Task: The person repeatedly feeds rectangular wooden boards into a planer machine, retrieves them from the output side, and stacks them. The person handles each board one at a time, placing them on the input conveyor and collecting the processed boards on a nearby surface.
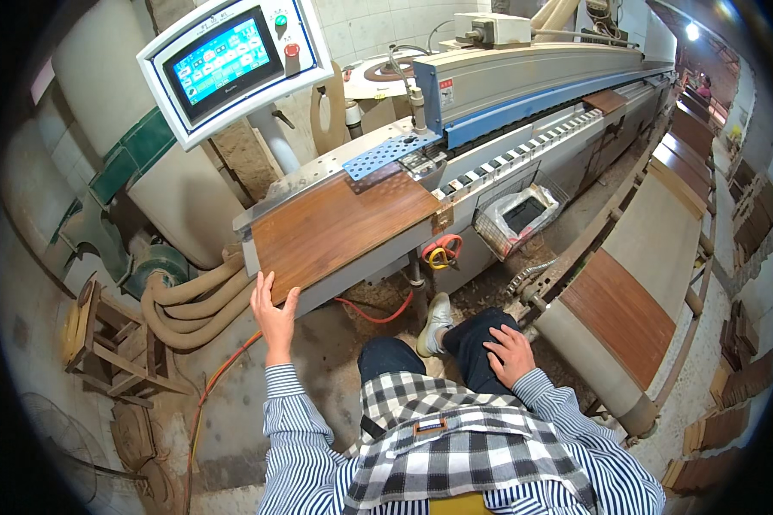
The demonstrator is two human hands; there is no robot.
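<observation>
A brown wood-grain panel (343,230) lies on the infeed table of a long edge-banding machine (541,77), its far end beneath a blue perforated plate (392,154). At the panel's near left corner is my left hand (274,311), fingers spread, the fingertips against its edge. My right hand (510,354) rests on my right thigh with its fingers stretched out, holding nothing. To my right, another brown panel (617,316) lies across a grey conveyor belt (632,219).
A control panel with a lit screen (223,64) stands at the upper left. Scissors with red and yellow handles (441,252) hang under the table beside a wire basket (521,213). Flexible hoses (193,300) and a wooden stool (116,343) are at left. Panels (713,433) lean at right.
</observation>
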